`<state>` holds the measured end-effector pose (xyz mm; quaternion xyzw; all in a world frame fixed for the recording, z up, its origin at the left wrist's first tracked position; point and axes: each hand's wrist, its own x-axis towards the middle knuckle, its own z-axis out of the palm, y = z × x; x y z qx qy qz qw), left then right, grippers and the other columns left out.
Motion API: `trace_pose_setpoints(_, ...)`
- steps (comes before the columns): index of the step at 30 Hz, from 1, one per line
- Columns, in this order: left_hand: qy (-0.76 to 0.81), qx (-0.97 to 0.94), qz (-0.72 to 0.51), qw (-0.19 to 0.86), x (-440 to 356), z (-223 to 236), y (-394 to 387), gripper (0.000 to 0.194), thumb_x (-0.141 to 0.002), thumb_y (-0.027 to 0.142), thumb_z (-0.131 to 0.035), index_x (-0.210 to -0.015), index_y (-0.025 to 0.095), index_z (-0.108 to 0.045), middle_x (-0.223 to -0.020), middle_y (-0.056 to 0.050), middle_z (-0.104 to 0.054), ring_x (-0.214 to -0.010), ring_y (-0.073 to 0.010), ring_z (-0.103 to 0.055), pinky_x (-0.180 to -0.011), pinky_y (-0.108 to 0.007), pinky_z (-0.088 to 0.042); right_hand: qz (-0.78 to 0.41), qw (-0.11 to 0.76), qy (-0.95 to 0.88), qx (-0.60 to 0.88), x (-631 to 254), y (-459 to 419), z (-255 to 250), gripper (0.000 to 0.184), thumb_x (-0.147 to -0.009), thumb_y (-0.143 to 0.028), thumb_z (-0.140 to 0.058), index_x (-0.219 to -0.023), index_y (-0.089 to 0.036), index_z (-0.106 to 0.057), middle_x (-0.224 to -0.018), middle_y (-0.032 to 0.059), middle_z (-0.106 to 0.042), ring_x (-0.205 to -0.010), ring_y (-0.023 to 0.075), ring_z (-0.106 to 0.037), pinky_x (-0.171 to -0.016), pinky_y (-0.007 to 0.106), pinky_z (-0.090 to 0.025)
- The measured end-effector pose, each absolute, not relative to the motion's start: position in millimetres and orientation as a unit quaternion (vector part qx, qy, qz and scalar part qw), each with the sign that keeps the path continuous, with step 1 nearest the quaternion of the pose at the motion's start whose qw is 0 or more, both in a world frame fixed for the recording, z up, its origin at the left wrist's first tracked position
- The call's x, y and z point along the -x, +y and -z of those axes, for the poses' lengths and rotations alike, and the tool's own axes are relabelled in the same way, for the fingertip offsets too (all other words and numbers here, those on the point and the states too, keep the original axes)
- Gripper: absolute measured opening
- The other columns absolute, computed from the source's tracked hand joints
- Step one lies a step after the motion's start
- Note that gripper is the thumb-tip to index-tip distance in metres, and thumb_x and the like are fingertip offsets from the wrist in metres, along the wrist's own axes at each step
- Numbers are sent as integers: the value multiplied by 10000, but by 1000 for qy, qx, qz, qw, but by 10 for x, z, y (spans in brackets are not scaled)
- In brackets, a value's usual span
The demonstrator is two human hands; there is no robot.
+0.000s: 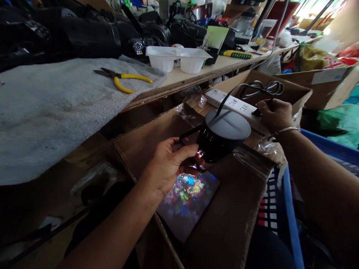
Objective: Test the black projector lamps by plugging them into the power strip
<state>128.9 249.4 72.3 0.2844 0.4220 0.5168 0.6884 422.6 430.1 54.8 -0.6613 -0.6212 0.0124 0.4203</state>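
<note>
My left hand [168, 164] grips the lower side of a black slotted cylindrical lamp [217, 139] with a flat grey top. Light shines from its slots near my fingers. A thin black cable [233, 91] rises from the lamp's top toward a coil on the cardboard. My right hand [274, 115] is shut on a small black plug [257, 112] at a white power strip [228, 104]. I cannot tell whether the plug sits in a socket. Below the lamp lies a dark square panel [188, 205] lit with coloured spots.
Cardboard box flaps [229, 211] lie under my hands, with crumpled clear plastic wrap around them. A blue plastic crate rim [330, 145] runs along the right. Yellow-handled pliers [121, 78] rest on a grey towel [55, 111]. A white plastic tray [177, 58] and black equipment stand behind.
</note>
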Motion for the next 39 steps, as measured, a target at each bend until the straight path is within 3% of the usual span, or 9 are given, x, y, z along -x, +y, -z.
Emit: trace_pose_setpoints(39, 418, -280, -506, 700, -1272, -726, 2484, 193, -686, 124, -633, -807, 137, -482, -616, -35, -633, -532, -160, -617, -450, -265, -511, -7, 435, -603, 669, -4179, 4272, -540, 122, -777, -131, -566, -815, -98, -676, -748, 107, -653, -600, 128, -533, -582, 256, -408)
